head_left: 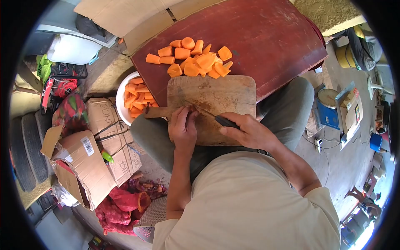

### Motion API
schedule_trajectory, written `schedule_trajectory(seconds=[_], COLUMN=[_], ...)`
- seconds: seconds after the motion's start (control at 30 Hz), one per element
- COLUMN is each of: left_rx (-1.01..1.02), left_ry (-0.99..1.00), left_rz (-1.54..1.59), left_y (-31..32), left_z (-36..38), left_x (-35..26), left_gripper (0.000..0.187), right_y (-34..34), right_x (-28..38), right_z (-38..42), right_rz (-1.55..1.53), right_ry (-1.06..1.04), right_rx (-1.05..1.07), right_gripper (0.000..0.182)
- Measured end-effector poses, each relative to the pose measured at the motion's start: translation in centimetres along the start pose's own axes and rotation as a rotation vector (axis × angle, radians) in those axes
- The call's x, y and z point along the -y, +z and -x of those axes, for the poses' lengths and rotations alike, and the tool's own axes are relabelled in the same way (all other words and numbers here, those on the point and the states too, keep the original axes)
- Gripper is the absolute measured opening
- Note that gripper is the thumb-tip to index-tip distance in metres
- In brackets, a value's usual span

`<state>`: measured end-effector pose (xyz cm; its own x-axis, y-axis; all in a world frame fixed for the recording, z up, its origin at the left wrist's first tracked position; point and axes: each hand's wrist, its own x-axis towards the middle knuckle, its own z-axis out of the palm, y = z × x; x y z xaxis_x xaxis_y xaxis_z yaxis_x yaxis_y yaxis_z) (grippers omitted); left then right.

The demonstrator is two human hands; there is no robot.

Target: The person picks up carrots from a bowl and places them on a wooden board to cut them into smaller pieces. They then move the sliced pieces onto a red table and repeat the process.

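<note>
My right hand [248, 131] grips the dark handle of a knife [207, 112]. The blade points up and left across a worn wooden cutting board [231, 93], which rests at my lap against the table edge. Over the board's left side, my left hand [183, 125] has its fingers bent together near the blade. What they hold, if anything, is too small to make out. Beyond the board, a pile of cut carrot pieces [206, 61] lies on the red table [266, 37]. Left of the board, a white bowl [121, 100] contains carrot sticks [135, 98].
Cardboard boxes [85, 160] stand at my left, with a red net sack [121, 208] and a perforated basket [154, 218] on the floor. Tyres [27, 150] line the far left. A blue device with a round pan [329, 100] sits on the right.
</note>
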<state>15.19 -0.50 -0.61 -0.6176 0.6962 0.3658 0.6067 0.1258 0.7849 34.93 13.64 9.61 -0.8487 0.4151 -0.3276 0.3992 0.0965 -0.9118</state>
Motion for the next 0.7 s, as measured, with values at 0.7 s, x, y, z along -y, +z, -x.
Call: schedule_trajectory(seconds=[0.7], left_rx=[-0.036], left_ry=[0.053], left_rz=[-0.071], left_y=[0.0], left_z=[0.2], left_x=[0.7], left_gripper=[0.017], right_y=[-0.6], right_x=[1.2], right_z=[1.2], right_rz=[-0.018], right_ry=[0.083], right_rx=[0.060], right_gripper=[0.045])
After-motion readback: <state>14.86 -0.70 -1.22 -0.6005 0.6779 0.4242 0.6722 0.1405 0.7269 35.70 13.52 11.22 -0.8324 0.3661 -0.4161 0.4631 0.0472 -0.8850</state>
